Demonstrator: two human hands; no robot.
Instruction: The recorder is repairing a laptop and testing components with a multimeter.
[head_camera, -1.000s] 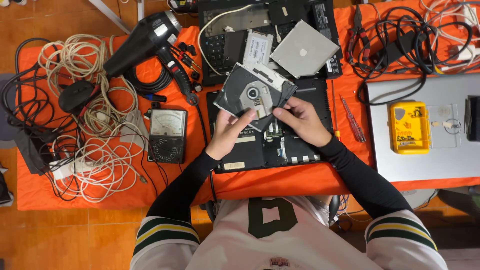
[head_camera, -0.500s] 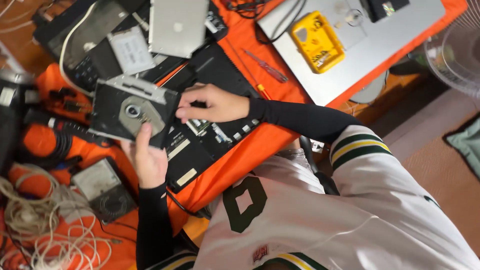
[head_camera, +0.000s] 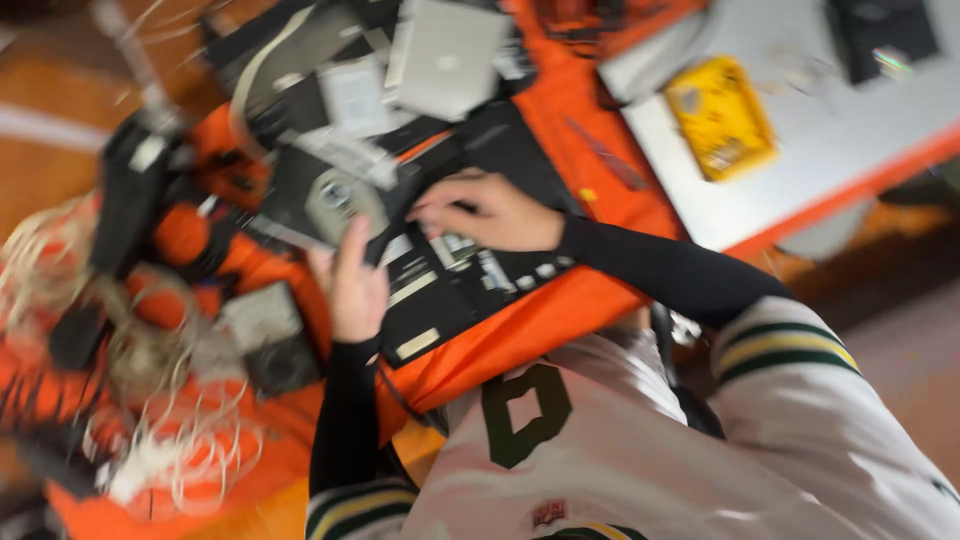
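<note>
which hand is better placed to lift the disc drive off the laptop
Probably the left hand: its fingers already lie against the disc drive. The right hand rests beside it on the opened laptop, seemingly bracing. The blur hides the exact grip.

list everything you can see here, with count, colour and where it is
disc drive: 1, black and grey, left of centre, at both hands
opened laptop: 1, black, centre, under the hands
cloth: 1, orange, covers the table
silver laptop: 1, grey, upper right
yellow box: 1, yellow, on the silver laptop
grey panel: 1, silver, top centre
meter: 1, grey and black, left
cables: a tangle, white, lower left
left hand: on the drive's near edge
right hand: at the drive's right edge
</note>
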